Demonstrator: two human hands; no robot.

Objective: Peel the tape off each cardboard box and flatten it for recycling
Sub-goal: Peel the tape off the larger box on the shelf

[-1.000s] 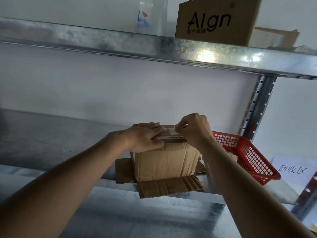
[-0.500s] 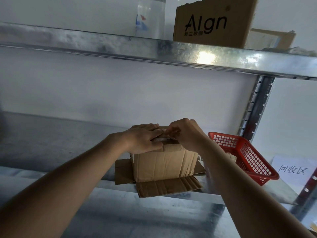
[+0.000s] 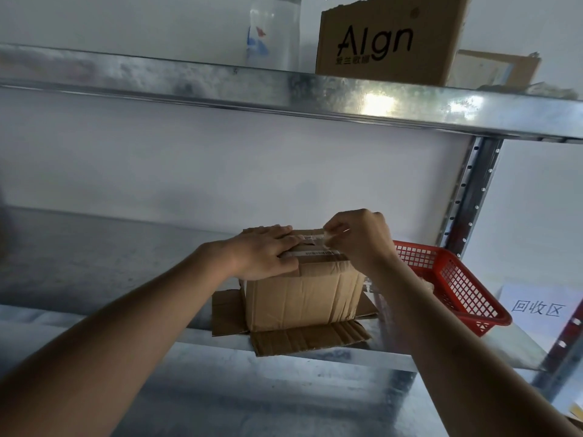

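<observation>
A small brown cardboard box (image 3: 304, 294) stands on the metal shelf (image 3: 94, 257), its bottom flaps spread out flat around it. A strip of pale printed tape (image 3: 312, 246) runs across its top. My left hand (image 3: 265, 253) lies flat on the left part of the box top, fingers straight, pressing down. My right hand (image 3: 359, 239) is at the top's right side, its thumb and fingers pinching a lifted end of the tape.
A red plastic basket (image 3: 454, 288) sits right of the box, beside a white paper sign (image 3: 539, 305). The upper shelf (image 3: 284, 89) carries a clear bottle (image 3: 273, 33), a box printed "Algn" (image 3: 388, 39) and another carton. A slotted upright post (image 3: 470, 197) stands at the right.
My right hand moved left along the box top and then back right, lifting a piece of tape. The left hand stayed pressed on the box.
</observation>
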